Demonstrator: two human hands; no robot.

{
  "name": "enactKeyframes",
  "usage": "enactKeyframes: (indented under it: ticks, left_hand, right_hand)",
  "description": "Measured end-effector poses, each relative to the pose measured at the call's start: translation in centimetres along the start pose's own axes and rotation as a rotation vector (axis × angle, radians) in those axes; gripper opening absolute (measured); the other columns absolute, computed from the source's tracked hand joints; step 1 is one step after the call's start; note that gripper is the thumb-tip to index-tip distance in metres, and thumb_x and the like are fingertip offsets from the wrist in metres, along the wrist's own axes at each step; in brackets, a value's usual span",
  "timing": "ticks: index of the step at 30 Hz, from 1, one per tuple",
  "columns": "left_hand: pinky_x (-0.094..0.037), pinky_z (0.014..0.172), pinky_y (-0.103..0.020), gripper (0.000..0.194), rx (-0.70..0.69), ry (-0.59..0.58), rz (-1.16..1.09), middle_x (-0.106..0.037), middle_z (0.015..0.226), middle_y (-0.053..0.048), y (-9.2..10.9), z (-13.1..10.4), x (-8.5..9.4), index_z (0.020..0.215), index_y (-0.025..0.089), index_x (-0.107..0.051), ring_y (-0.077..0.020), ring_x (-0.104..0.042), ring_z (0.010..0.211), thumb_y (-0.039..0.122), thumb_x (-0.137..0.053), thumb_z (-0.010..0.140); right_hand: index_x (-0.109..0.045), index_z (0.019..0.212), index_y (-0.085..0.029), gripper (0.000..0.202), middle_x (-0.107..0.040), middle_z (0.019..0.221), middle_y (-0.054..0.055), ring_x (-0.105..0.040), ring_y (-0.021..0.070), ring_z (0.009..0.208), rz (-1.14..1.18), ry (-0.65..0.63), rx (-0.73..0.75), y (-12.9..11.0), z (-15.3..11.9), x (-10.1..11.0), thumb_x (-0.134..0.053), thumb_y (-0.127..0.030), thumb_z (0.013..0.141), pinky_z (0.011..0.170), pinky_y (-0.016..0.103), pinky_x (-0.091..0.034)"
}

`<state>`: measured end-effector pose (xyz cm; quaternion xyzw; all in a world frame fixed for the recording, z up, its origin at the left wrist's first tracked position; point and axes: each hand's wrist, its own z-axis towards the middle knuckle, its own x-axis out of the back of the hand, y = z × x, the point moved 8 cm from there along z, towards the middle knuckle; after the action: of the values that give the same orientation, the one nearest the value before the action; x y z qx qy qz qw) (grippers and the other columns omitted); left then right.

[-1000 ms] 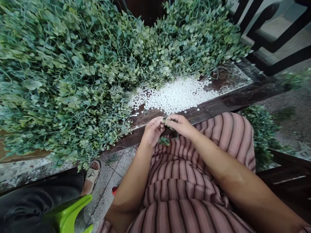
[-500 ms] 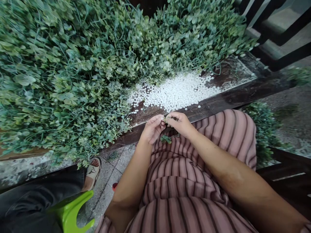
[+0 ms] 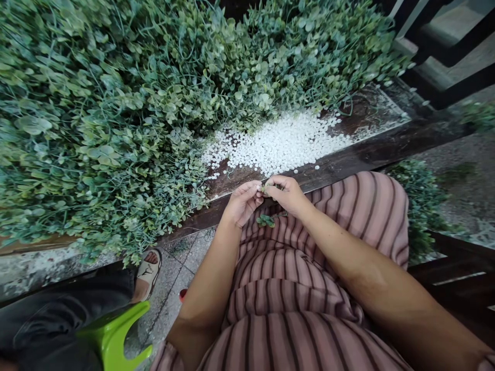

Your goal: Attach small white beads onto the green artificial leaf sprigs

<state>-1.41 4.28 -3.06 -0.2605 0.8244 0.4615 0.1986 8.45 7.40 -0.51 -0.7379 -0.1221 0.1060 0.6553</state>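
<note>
Over my lap, at the near edge of the dark wooden table [image 3: 332,167], my two hands meet fingertip to fingertip. My left hand [image 3: 244,202] pinches a small white bead-like piece. Against it, my right hand [image 3: 286,195] grips a leafy green sprig [image 3: 265,221], whose leaves dangle below the fingers over the striped cloth. Much of the sprig's stem is hidden by the fingers. Just beyond both hands lies a spread heap of small white pieces [image 3: 284,144] on the table.
A large mass of green artificial foliage [image 3: 135,113] covers the table's left and back. More foliage [image 3: 413,206] lies low at the right. A person's sandalled foot [image 3: 149,270] and a bright green plastic stool [image 3: 124,335] are at lower left. Dark slatted wood [image 3: 444,56] stands at upper right.
Both hands stay pressed together at nearly the same spot. The dangling leaves have shifted and turned slightly; the view has moved a little.
</note>
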Motion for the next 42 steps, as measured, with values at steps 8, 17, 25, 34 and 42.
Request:
enactKeyframes:
  ticks: [8, 17, 25, 34, 42]
  left_hand:
    - [-0.041, 0.052, -0.015, 0.015, -0.001, 0.015, 0.007, -0.058, 0.060, 0.001, 0.11, 0.07, 0.07, 0.072, 0.011, -0.063, -0.0031, -0.049, 0.052, 0.015, -0.072, 0.061]
    - [-0.042, 0.053, -0.015, 0.016, -0.003, 0.018, 0.006, -0.059, 0.061, 0.000, 0.03, -0.04, 0.09, 0.073, 0.012, -0.063, -0.0032, -0.050, 0.052, 0.016, -0.072, 0.061]
    - [-0.042, 0.052, -0.014, 0.015, 0.003, 0.031, 0.001, -0.059, 0.062, 0.000, 0.10, 0.02, 0.06, 0.073, 0.011, -0.062, -0.0030, -0.051, 0.052, 0.014, -0.072, 0.061]
    - [-0.043, 0.053, -0.015, 0.014, -0.016, 0.035, 0.015, -0.060, 0.061, 0.000, 0.04, 0.18, 0.14, 0.073, 0.012, -0.063, -0.0034, -0.051, 0.052, 0.015, -0.071, 0.062]
    - [-0.041, 0.051, -0.014, 0.015, -0.055, 0.050, -0.015, -0.059, 0.060, 0.001, 0.14, 0.14, 0.00, 0.072, 0.012, -0.063, -0.0027, -0.050, 0.051, 0.015, -0.072, 0.061]
  right_hand:
    - [-0.047, 0.052, -0.017, 0.018, -0.047, 0.056, -0.002, -0.042, 0.0098, 0.059, 0.010, 0.021, 0.000, 0.05, 0.01, 0.11, -0.052, -0.027, 0.065, 0.060, 0.024, -0.035]
    - [-0.045, 0.051, -0.017, 0.017, -0.045, 0.056, -0.002, -0.042, 0.0102, 0.059, 0.002, 0.039, 0.021, -0.29, 0.00, 0.21, -0.050, -0.028, 0.064, 0.060, 0.025, -0.034]
    - [-0.046, 0.052, -0.018, 0.016, -0.044, 0.055, -0.003, -0.040, 0.0099, 0.059, -0.001, 0.040, 0.013, -0.30, -0.02, 0.20, -0.050, -0.028, 0.063, 0.060, 0.024, -0.033]
    - [-0.047, 0.054, -0.018, 0.015, -0.046, 0.057, -0.002, -0.042, 0.0106, 0.061, 0.023, 0.052, -0.009, 0.09, 0.03, 0.17, -0.051, -0.028, 0.064, 0.061, 0.025, -0.036]
    - [-0.047, 0.055, -0.018, 0.015, -0.047, 0.058, -0.001, -0.042, 0.0109, 0.061, -0.010, 0.077, 0.013, -0.15, -0.04, 0.25, -0.050, -0.028, 0.064, 0.061, 0.025, -0.035]
